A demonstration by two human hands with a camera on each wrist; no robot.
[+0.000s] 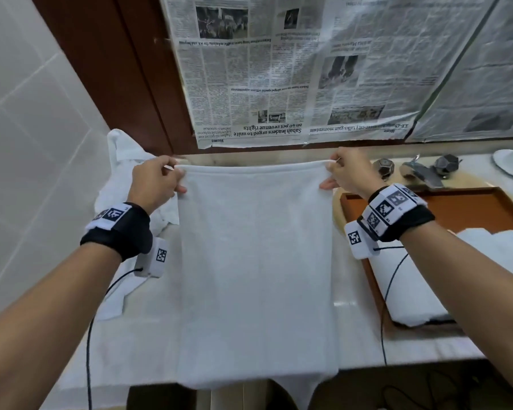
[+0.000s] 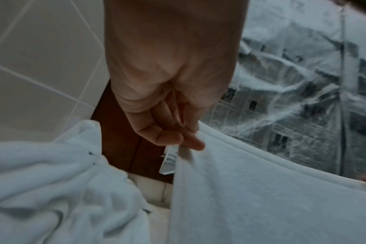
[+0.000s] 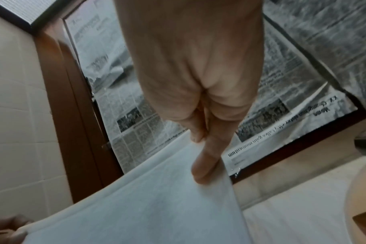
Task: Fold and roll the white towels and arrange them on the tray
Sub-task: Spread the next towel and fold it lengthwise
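The left hand and right hand each pinch a top corner of a plain white cotton towel, holding it stretched, draping over the pale desk. Rolled white towels lie in the brown wooden tray just right; a crumpled white towel heap sits left.

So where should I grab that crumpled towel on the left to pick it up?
Probably by a hem corner, coming from above on its near side. The crumpled towel lies bunched on the counter, and one loose flap trails toward the counter's front. Pinching two corners, as the left hand and right hand do with the held towel, should let it hang flat.
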